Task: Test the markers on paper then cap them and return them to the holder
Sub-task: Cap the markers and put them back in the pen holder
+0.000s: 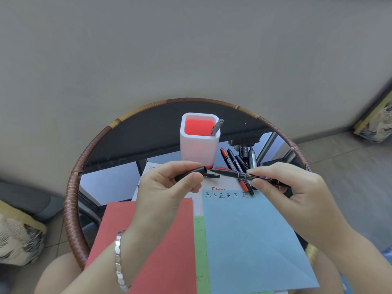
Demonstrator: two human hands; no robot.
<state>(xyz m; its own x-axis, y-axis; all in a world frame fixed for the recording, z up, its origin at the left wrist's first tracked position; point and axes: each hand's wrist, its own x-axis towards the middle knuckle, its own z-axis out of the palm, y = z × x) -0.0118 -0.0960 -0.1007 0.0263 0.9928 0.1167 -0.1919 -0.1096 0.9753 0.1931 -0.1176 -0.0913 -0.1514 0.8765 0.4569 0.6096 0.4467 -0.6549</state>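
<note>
— On the left? 
— Left hand [167, 183] pinches a black cap [191, 172] above the worktop's [110, 183] middle.

— And right? 
— Right hand [282, 187] clamps the uncapped marker [233, 174], tip toward the cap; holder [199, 141] behind, blue paper [250, 240] below.

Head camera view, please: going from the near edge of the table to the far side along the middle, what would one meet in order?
Blue paper with its row of test marks, then the black marker held in the right hand beside the cap in the left hand, then the white holder.
</note>
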